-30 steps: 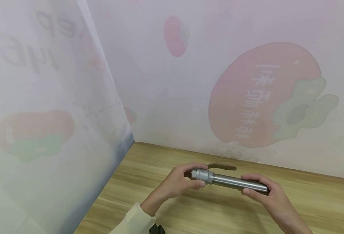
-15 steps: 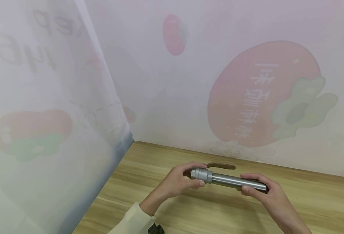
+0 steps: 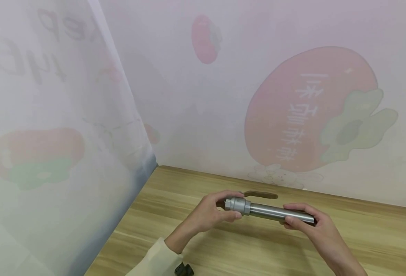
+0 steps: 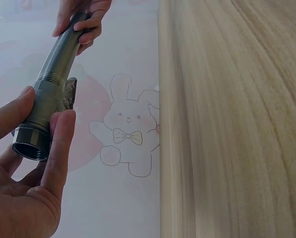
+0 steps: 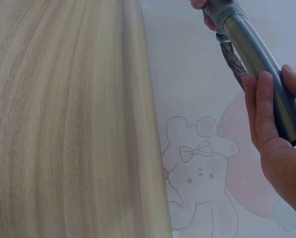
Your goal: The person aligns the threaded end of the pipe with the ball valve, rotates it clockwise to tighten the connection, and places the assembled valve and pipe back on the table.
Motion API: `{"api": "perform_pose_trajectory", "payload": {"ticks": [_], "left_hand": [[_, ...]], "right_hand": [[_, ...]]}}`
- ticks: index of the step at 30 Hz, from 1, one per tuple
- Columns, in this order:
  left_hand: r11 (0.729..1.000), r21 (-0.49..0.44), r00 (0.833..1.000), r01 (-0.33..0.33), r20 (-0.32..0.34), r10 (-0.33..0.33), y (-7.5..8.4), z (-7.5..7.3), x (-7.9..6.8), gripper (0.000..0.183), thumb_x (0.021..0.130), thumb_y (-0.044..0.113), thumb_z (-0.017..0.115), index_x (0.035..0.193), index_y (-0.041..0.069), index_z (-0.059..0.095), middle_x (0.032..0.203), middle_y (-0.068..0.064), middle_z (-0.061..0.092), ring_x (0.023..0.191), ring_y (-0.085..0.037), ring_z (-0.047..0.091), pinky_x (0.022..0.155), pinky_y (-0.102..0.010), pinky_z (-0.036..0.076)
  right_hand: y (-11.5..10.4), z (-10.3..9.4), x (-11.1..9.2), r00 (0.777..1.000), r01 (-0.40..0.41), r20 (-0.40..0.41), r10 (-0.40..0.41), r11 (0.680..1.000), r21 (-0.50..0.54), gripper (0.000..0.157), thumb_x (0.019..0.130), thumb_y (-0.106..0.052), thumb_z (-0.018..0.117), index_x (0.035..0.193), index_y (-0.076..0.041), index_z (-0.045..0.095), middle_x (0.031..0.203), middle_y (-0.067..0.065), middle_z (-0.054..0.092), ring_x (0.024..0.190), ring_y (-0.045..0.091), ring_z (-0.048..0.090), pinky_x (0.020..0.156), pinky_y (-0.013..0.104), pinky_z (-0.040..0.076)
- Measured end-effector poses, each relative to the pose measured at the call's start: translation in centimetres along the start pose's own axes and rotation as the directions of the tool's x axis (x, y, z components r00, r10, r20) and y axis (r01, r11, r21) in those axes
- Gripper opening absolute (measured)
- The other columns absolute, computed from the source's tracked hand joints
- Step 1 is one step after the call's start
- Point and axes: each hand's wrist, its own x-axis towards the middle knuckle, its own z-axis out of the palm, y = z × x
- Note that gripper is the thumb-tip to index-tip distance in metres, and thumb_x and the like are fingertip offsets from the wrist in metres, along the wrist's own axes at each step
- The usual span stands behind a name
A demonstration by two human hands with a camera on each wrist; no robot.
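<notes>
A metal ball valve [image 3: 238, 205] with an open threaded end is gripped by my left hand [image 3: 211, 212], thumb on the near side and fingers on the far side. Its lever handle [image 3: 261, 194], wrapped in something dull and brownish, points right along the far side. A smooth steel pipe [image 3: 275, 213] joins the valve at its threaded end [image 4: 52, 78]. Around the pipe's other end curl the thumb and fingers of my right hand [image 3: 313, 226]. Valve and pipe lie in one line, held above the table, tilting slightly down to the right in the head view.
Below is a wood-grain table [image 3: 161, 214], meeting a pale curtain [image 3: 189, 115] printed with fruit and rabbits along its back edge. More curtain [image 3: 44, 115] hangs on the left. Near the left sleeve [image 3: 159, 258] sits a small black object [image 3: 184, 269].
Both hands keep the same hold on the valve and pipe. The whole head view has shifted very slightly; nothing else visibly differs.
</notes>
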Motion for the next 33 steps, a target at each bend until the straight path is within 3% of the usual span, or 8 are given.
{"api": "perform_pose_trajectory", "payload": {"ticks": [10,13,20,33], "left_hand": [[1.0,-0.012,1.0,-0.001,0.002,0.001,0.0,0.1,0.12,0.047,0.095,0.019,0.087,0.14,0.025,0.073,0.12,-0.011,0.068,0.1,-0.019,0.067,0.084,-0.044,0.069],[1.0,-0.01,1.0,0.001,-0.005,-0.001,-0.05,0.13,0.08,0.048,0.094,0.019,0.087,0.14,0.026,0.073,0.121,-0.011,0.069,0.1,-0.019,0.067,0.081,-0.038,0.069],[1.0,0.008,1.0,0.002,-0.013,-0.002,0.0,0.21,-0.12,0.049,0.094,0.019,0.088,0.14,0.024,0.073,0.119,-0.01,0.069,0.099,-0.019,0.067,0.084,-0.049,0.069],[1.0,0.014,1.0,0.008,-0.015,-0.008,0.17,0.32,-0.25,0.049,0.095,0.02,0.088,0.141,0.019,0.072,0.118,-0.009,0.069,0.099,-0.019,0.065,0.082,-0.046,0.069]], "right_hand": [[0.08,-0.07,-0.09,1.0,0.02,-0.006,-0.02,1.0,-0.002,0.038,0.109,-0.022,0.069,0.145,-0.009,0.067,0.118,0.002,0.081,0.103,0.018,0.079,0.094,0.027,0.062],[0.07,-0.02,-0.09,1.0,0.023,-0.011,-0.023,1.0,-0.003,0.038,0.11,-0.023,0.069,0.145,-0.008,0.067,0.119,0.002,0.081,0.103,0.02,0.079,0.093,0.027,0.063],[0.08,0.12,-0.09,0.999,0.027,-0.025,-0.027,1.0,-0.005,0.036,0.11,-0.023,0.067,0.143,-0.008,0.069,0.112,0.004,0.081,0.097,0.023,0.078,0.089,0.029,0.063],[-0.04,0.18,-0.21,1.0,0.017,-0.004,-0.017,1.0,-0.021,0.038,0.11,-0.026,0.069,0.143,-0.008,0.067,0.11,0.008,0.079,0.096,0.025,0.076,0.089,0.029,0.062]]}}
